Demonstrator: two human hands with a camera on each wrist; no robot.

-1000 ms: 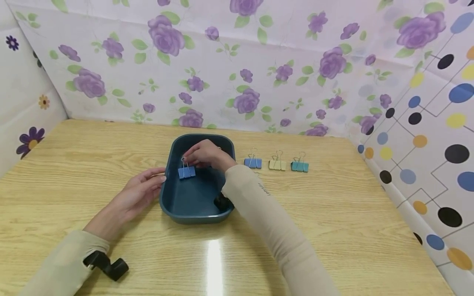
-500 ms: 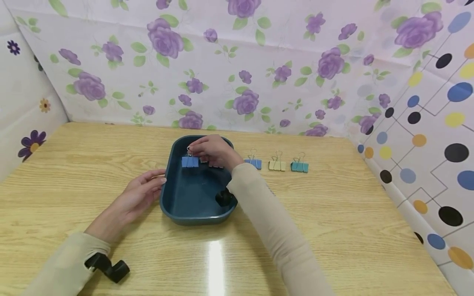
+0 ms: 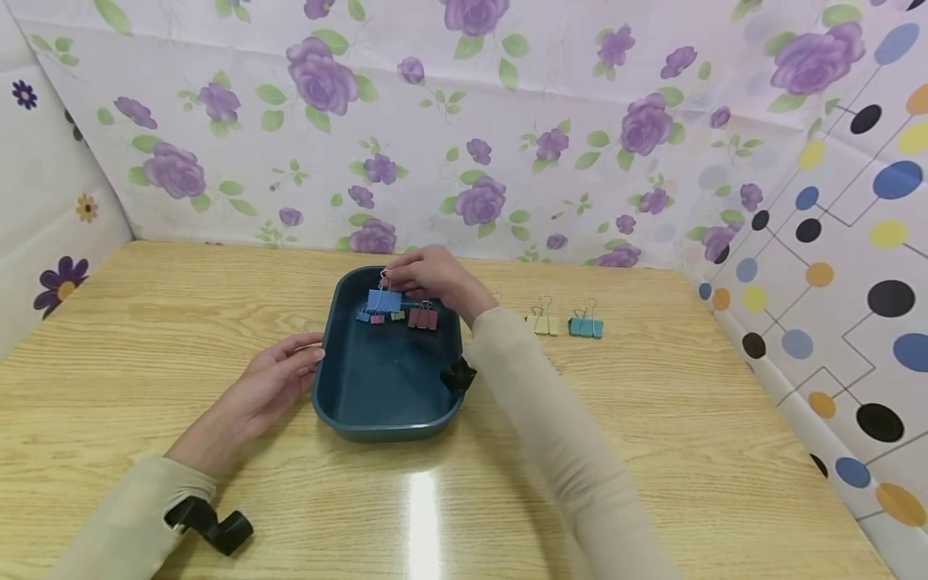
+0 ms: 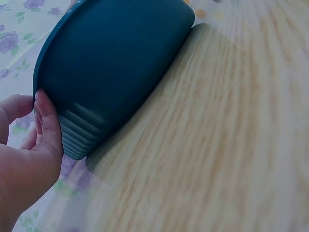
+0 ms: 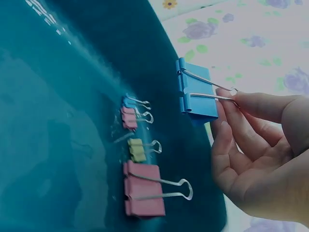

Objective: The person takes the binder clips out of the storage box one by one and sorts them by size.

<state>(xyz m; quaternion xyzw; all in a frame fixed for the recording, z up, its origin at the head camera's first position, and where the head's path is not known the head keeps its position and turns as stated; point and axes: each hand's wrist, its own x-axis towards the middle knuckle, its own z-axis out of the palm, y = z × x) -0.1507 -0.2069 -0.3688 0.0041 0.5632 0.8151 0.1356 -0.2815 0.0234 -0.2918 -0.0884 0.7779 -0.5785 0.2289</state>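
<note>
My right hand (image 3: pixel 435 272) pinches a large blue binder clip (image 3: pixel 384 301) by its wire handle, its body hanging over the far end of a dark teal plastic box (image 3: pixel 387 432). In the right wrist view, the blue binder clip (image 5: pixel 197 92) is raised above a row of clips in the box: small blue (image 5: pixel 129 102), pink (image 5: pixel 128 118) and yellow (image 5: pixel 137 151) ones, then a bigger pink clip (image 5: pixel 145 189). At the box's left side my left hand (image 3: pixel 279 374) grips the rim; in the left wrist view a finger and thumb lie on either side of the rim (image 4: pixel 37 72).
To the right of the box, a yellow binder clip (image 3: pixel 542 325) and a teal binder clip (image 3: pixel 586 326) stand on the wooden table (image 3: pixel 652 451). My right forearm hides the table beside the box. A floral cloth (image 3: pixel 420 121) hangs behind the table's far edge.
My right hand has moved back and to the right with the blue clip, uncovering the row of clips in the box. My left hand has stayed at the rim.
</note>
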